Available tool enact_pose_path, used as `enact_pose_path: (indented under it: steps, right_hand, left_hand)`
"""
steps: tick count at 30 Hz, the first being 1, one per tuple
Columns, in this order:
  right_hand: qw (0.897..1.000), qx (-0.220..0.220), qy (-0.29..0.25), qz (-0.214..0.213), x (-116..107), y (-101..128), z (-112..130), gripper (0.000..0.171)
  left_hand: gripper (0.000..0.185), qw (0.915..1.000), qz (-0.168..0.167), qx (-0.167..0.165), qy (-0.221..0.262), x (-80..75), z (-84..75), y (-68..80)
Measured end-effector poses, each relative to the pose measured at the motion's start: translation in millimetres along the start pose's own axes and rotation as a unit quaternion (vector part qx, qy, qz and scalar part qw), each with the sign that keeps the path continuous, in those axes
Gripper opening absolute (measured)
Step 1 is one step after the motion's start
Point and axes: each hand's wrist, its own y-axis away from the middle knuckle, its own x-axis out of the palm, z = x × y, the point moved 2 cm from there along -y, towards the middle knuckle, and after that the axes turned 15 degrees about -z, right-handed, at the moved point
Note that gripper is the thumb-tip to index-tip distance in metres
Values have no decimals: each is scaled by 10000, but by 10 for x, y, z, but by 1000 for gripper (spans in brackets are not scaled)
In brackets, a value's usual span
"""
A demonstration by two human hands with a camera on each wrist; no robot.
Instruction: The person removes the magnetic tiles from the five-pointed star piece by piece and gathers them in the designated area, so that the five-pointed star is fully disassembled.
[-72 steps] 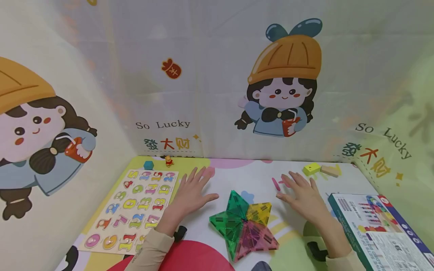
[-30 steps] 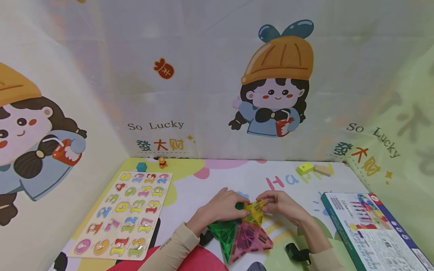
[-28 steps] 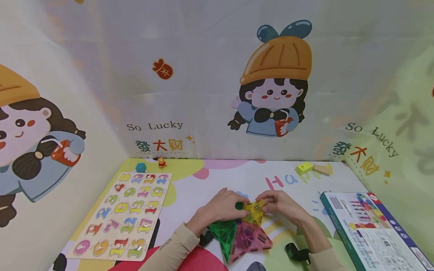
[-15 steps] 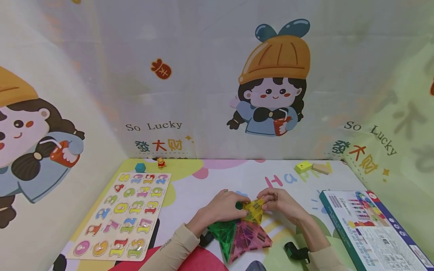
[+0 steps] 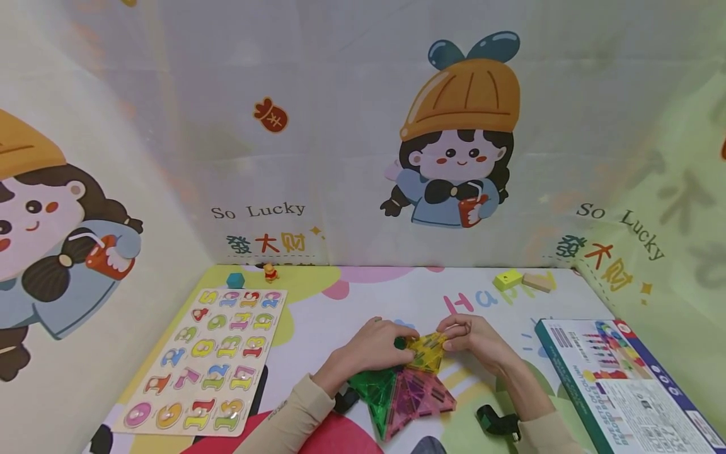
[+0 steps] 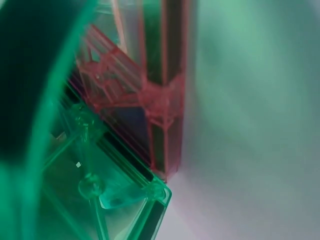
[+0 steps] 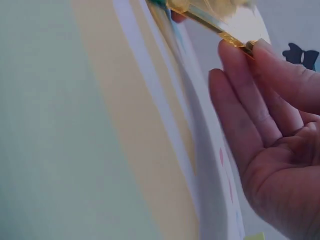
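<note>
A star-shaped build of see-through magnetic tiles lies on the table, with green tiles [image 5: 374,392] at left and pink tiles [image 5: 421,398] at the front right. My right hand [image 5: 479,342] pinches the outer corner of the yellow tile [image 5: 428,352] between thumb and fingertips; the right wrist view shows that yellow tile [image 7: 225,17] lifted off the table. My left hand [image 5: 375,347] grips the far part of the build, a bit of green showing between thumb and fingers. It hides most of the far green tile. Green and pink tile edges [image 6: 162,100] fill the left wrist view close up.
A number puzzle board [image 5: 207,362] lies at left, with a teal block [image 5: 235,280] and small bear figure [image 5: 270,272] behind it. At the far right are a yellow block [image 5: 507,279] and wooden block [image 5: 536,283]. A flat box [image 5: 624,384] lies at right.
Both hands were spread open beside the star; they have come together on its far side. Over the last half second, the right hand has moved slightly rightward with the yellow tile.
</note>
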Motion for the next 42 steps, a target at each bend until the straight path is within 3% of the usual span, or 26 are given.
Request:
enact_pose_path:
  steps: [6, 14, 22, 27, 33, 35, 37, 42]
  right_hand:
    - [9983, 76, -447, -362, -188, 3, 30, 20]
    - [9827, 197, -920, -1597, -400, -166, 159, 20]
    - [9747, 624, -130, -2142, -334, -572, 68, 42]
    - [9692, 532, 612, -2326, -339, -595, 58, 40]
    - [9520, 416, 1625, -2561, -389, -474, 139, 39]
    - [9511, 377, 1787, -2490, -389, -433, 181, 40]
    - [9585, 324, 1830, -2161, -363, -396, 227, 39]
    - [9854, 273, 1559, -621, -178, -292, 296, 38]
  left_hand:
    - [40, 9998, 71, -77, 177, -3, 17, 2]
    - [38, 9997, 78, -90, 227, -28, 29, 8]
    - [40, 9991, 207, -123, 346, -37, 9, 8]
    - [39, 9990, 193, -83, 403, -33, 12, 9]
    - [39, 9988, 165, -34, 458, -19, 13, 20]
    - [39, 9989, 154, -27, 452, -18, 17, 23]
    - [40, 9989, 153, -23, 450, -17, 21, 24]
    - [39, 9989, 130, -40, 445, -14, 36, 13]
